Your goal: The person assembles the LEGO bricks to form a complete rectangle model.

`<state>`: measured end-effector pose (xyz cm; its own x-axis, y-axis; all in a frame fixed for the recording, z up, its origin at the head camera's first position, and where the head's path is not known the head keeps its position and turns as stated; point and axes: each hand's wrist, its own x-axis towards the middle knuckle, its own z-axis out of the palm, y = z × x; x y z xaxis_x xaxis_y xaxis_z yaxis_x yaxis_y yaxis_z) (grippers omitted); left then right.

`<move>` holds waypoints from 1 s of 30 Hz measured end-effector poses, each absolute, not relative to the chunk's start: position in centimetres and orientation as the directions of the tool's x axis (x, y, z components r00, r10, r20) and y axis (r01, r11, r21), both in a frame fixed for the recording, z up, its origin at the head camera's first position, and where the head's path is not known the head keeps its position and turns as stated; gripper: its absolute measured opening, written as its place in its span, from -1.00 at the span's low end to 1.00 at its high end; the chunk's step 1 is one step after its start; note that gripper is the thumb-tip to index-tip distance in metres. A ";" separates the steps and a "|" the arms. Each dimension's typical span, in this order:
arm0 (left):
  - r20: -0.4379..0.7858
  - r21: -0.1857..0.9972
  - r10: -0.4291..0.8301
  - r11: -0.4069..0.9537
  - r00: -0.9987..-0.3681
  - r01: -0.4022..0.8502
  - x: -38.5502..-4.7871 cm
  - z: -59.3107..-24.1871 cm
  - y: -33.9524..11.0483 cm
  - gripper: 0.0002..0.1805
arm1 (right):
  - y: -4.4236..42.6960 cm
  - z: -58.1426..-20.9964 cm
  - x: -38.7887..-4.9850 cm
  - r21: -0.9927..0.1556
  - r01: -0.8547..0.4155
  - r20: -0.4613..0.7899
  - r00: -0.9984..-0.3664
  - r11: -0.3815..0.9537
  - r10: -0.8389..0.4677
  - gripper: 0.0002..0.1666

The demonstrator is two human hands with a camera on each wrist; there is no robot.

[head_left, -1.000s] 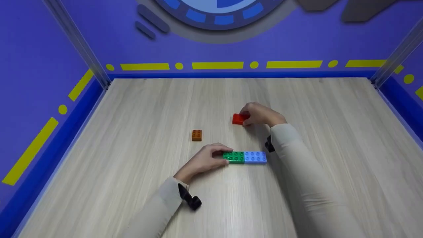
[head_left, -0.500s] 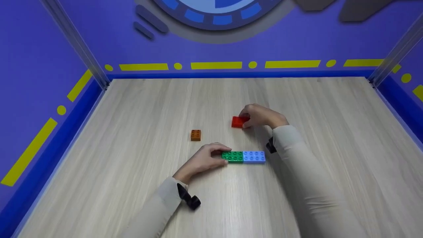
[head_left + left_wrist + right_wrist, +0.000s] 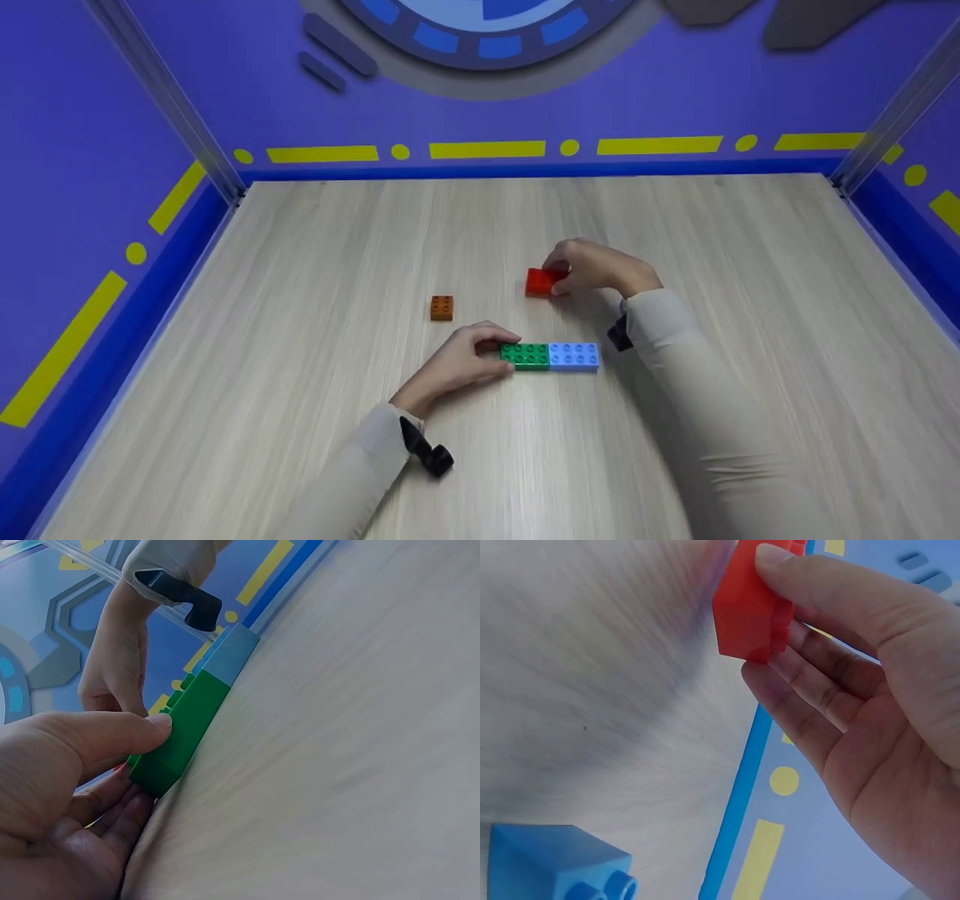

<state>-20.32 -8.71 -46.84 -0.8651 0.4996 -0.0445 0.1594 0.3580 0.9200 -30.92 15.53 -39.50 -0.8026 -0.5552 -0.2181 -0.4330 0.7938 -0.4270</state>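
Beige wood-grain desk [image 3: 337,247], purple-blue walls [image 3: 450,120] around. I see left hand [image 3: 459,364] nearer, fingers [image 3: 101,799] pinching green brick [image 3: 525,357]; right hand [image 3: 600,268] farther out, fingers [image 3: 791,705] pinching red brick [image 3: 538,283].

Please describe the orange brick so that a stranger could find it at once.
On the pale wooden table, find the green brick, end to end with the blue brick. From there, go left and farther back to the orange brick, studs up. Unlike those two and the red brick, it stands alone and unheld.
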 end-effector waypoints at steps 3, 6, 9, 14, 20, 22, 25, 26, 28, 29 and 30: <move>-0.053 0.910 0.497 0.381 -0.866 0.163 -20.4 -46.9 -8.7 -0.57 | 15.8 -39.5 -30.8 -0.439 -0.442 -0.212 -0.796 0.783 -0.568 -0.59; -0.062 0.896 0.497 0.409 -0.866 0.170 -20.4 -46.8 -8.7 -0.58 | 16.0 -39.4 -30.5 -0.448 -0.434 -0.211 -0.798 0.781 -0.564 -0.59; -0.065 0.881 0.499 0.435 -0.864 0.185 -20.4 -46.5 -8.6 -0.61 | 16.3 -39.3 -30.2 -0.456 -0.428 -0.210 -0.800 0.780 -0.562 -0.58; -0.076 0.866 0.499 0.462 -0.863 0.191 -20.4 -46.1 -8.5 -0.63 | 16.5 -39.0 -29.7 -0.465 -0.438 -0.199 -0.795 0.769 -0.573 -0.58; -0.086 0.854 0.493 0.485 -0.866 0.191 -20.4 -45.8 -8.3 -0.62 | 16.9 -38.7 -29.1 -0.473 -0.461 -0.176 -0.785 0.751 -0.593 -0.60; -0.088 0.849 0.492 0.492 -0.866 0.193 -20.4 -45.7 -8.3 -0.62 | 17.0 -38.5 -28.9 -0.472 -0.470 -0.172 -0.781 0.746 -0.601 -0.60; -0.088 0.846 0.493 0.496 -0.866 0.196 -20.4 -45.7 -8.2 -0.62 | 17.1 -38.2 -28.4 -0.467 -0.485 -0.169 -0.772 0.739 -0.613 -0.59; -0.088 0.845 0.494 0.496 -0.865 0.197 -20.4 -45.6 -8.2 -0.62 | 17.1 -38.2 -28.2 -0.466 -0.487 -0.170 -0.770 0.739 -0.615 -0.58; -0.088 0.845 0.493 0.497 -0.865 0.198 -20.4 -45.6 -8.2 -0.62 | 17.2 -38.1 -27.9 -0.465 -0.491 -0.170 -0.767 0.736 -0.619 -0.58; -0.089 0.844 0.493 0.498 -0.866 0.197 -20.4 -45.6 -8.2 -0.63 | 17.2 -38.1 -27.7 -0.465 -0.493 -0.171 -0.765 0.735 -0.621 -0.58; -0.089 0.843 0.492 0.500 -0.866 0.197 -20.4 -45.7 -8.2 -0.63 | 17.2 -38.1 -27.6 -0.464 -0.498 -0.170 -0.761 0.733 -0.626 -0.58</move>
<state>-20.37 -8.17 -45.67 -0.8661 0.4919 -0.0888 0.1974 0.4998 0.8433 -27.57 17.20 -38.07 -0.7615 -0.6255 -0.1699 -0.4982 0.7325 -0.4638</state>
